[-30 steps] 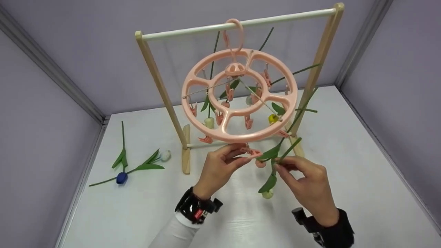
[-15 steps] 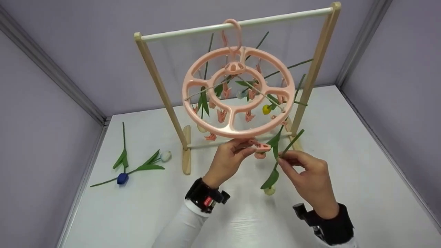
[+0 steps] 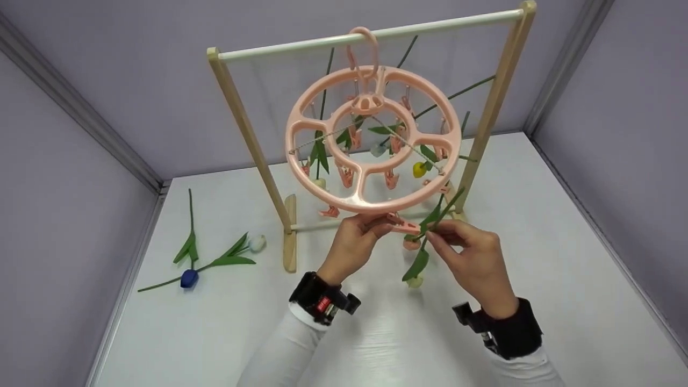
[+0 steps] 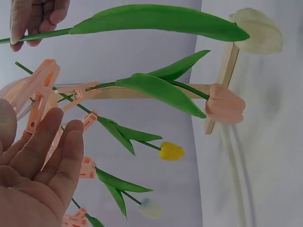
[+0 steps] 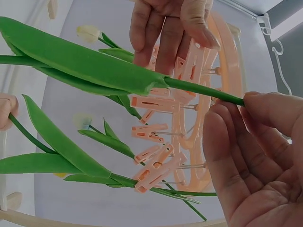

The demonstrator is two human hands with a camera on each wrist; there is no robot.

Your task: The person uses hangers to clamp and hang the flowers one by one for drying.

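Observation:
My left hand (image 3: 352, 247) grips a pink clothespin (image 3: 407, 227) hanging from the front rim of a round pink clip hanger (image 3: 371, 205). My right hand (image 3: 475, 258) pinches the green stem (image 5: 203, 91) of a white artificial tulip (image 4: 258, 30) between thumb and fingers. The tulip points head down, its stem end sticking up past my fingers. In the head view the stem is right beside the clothespin's tip; in the right wrist view it passes in front of the clothespin. A pink tulip (image 4: 225, 104) hangs from a neighbouring clip just behind.
The hanger hooks over the white bar (image 3: 290, 47) of a wooden rack (image 3: 500, 91). Other clips hold tulips, including a yellow tulip (image 3: 419, 170), stems jutting outward. On the white table (image 3: 204, 333), a blue tulip (image 3: 188, 278) and a white tulip (image 3: 257, 243) lie crossed at left.
My left hand has shifted right and slightly up with the clothespin, and the hanger has tilted and turned a little. My right hand has brought the white tulip up and left, closer to the clothespin.

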